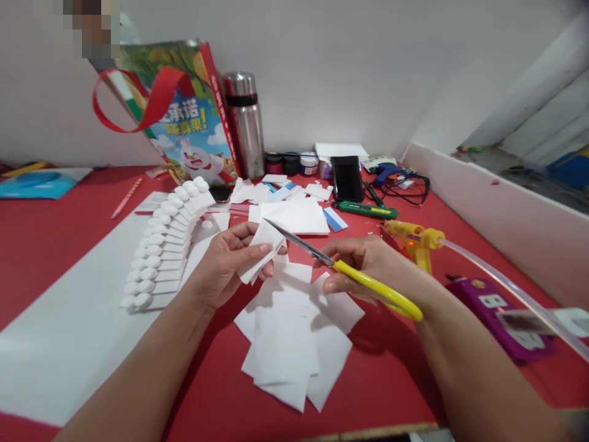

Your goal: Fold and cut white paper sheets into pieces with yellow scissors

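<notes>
My left hand [232, 261] is closed on a small wad of white paper [260, 248], pinched between thumb and fingers. Yellow-handled scissors [363, 279] are in my right hand [363, 264], with thumb and fingers closed around them near the pivot. Their blades look closed and point left, the tip at the upper edge of the held paper; whether it touches cannot be made out. Below both hands lies a loose spread of white paper sheets [285, 350]. Behind them rests a stack of white paper [297, 215].
A curved white paper structure with round knobs [159, 252] stands left on a white sheet [69, 344]. Right are a yellow glue gun [416, 239], purple power bank [492, 307] and green cutter [368, 210]. A steel flask [246, 126] and printed bag [184, 116] stand behind.
</notes>
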### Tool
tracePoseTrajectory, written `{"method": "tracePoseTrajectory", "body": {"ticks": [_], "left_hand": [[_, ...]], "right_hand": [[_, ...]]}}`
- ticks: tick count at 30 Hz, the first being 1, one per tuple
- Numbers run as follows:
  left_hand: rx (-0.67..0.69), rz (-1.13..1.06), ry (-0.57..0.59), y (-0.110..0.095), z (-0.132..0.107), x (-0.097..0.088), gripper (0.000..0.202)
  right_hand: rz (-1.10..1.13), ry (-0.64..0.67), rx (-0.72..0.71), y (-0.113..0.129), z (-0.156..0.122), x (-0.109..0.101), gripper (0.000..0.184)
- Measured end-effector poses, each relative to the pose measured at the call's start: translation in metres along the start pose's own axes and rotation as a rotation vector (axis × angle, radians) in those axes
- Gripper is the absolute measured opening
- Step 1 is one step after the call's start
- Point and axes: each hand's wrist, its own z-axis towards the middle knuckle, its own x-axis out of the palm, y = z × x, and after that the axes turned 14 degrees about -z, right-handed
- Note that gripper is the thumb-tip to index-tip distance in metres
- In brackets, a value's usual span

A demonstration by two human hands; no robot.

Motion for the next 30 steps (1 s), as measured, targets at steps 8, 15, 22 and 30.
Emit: {"method": "tracePoseTrajectory", "body": {"ticks": [8, 15, 22, 30], "left_hand": [[-0.094, 0.099, 0.155, -0.001, -0.005, -0.005, 0.021], [0.271, 0.342, 0.017, 0.009, -0.002, 0.0, 0.03], [0.492, 0.967, -0.194, -0.007, 0.013, -0.012, 0.033], [0.404, 1.467, 0.217, -0.016, 0.059, -0.025, 0.054]], "right_hand": [[0.145, -0.141, -0.11, -0.008, 0.004, -0.004, 0.045], [0.225, -0.507, -0.179, -0.011, 0.015, -0.003, 0.044], [0.064, -0.632, -0.097, -0.019, 0.027, 0.0, 0.053], [-0.107, -0.688, -0.092, -0.028, 0.032, 0.001, 0.055]]}}
